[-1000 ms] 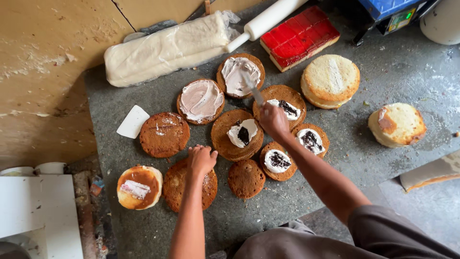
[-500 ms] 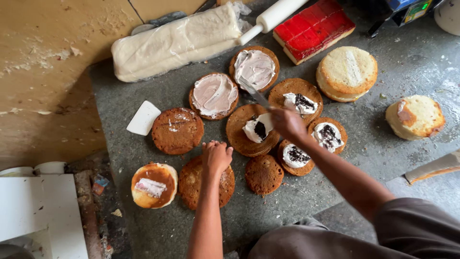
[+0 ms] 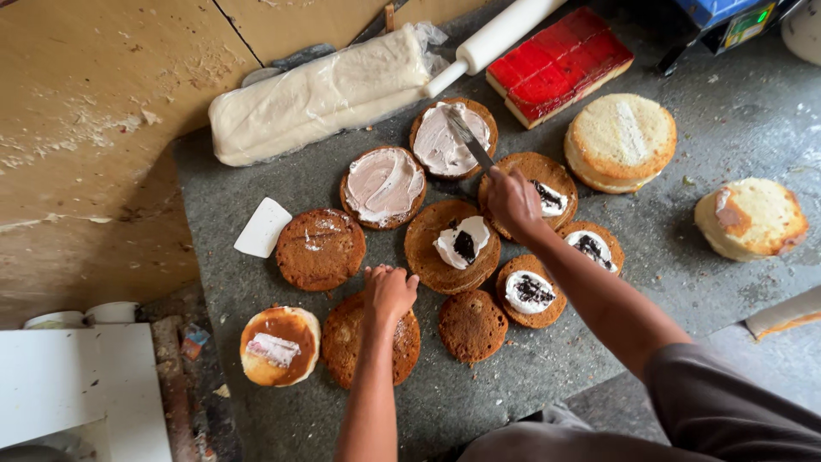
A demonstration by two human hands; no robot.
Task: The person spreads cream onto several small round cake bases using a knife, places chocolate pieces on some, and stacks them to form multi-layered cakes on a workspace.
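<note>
- Now your right hand point(image 3: 511, 198) grips the palette knife point(image 3: 469, 141) over the far frosted cake round point(image 3: 451, 137); keep the blade flat.
- Your left hand point(image 3: 389, 291), fingers curled, presses the near bare cake round point(image 3: 369, 338); hold it steady.

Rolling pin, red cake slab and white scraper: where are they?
Rolling pin point(image 3: 500, 32), head view, on its white barrel.
Red cake slab point(image 3: 558, 63), head view, on its red top.
White scraper point(image 3: 263, 228), head view, on its flat middle.

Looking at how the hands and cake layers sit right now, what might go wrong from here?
1. The right hand holds a knife over a frosted layer; its forearm hovers above cream-topped rounds and may smear them.
2. The left hand rests on a bare brown layer, which might crack.
</note>
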